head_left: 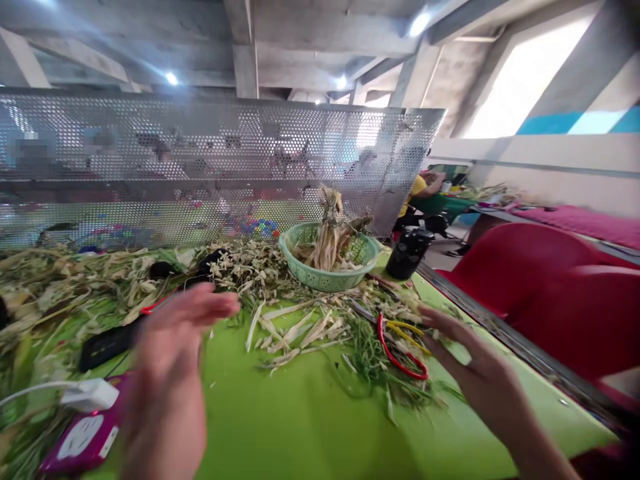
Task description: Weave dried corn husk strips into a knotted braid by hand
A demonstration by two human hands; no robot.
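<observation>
My left hand (pixel 173 360), blurred by motion, is raised over the left part of the green table (pixel 270 420) with its fingers stretched out and nothing in it. On the right, my right hand (pixel 470 360) has its fingers apart beside red-handled scissors (pixel 384 345) and a yellow-handled tool (pixel 409 327); whether it touches them I cannot tell. Under the scissors lies a tangle of green fibres (pixel 367 350). Pale dried husk strips (pixel 300 330) lie between the hands. Behind them, a light green plastic basket (pixel 325 279) holds a bundle of dried husks (pixel 330 243).
A black cup (pixel 409 253) stands by the table's right edge. At left are a black phone-like object (pixel 107 345), a purple box (pixel 83 440) with a white plug (pixel 93 395), and heaped husks (pixel 105 273). A perforated metal screen (pixel 210 160) borders the back; red chairs (pixel 540 273) are right.
</observation>
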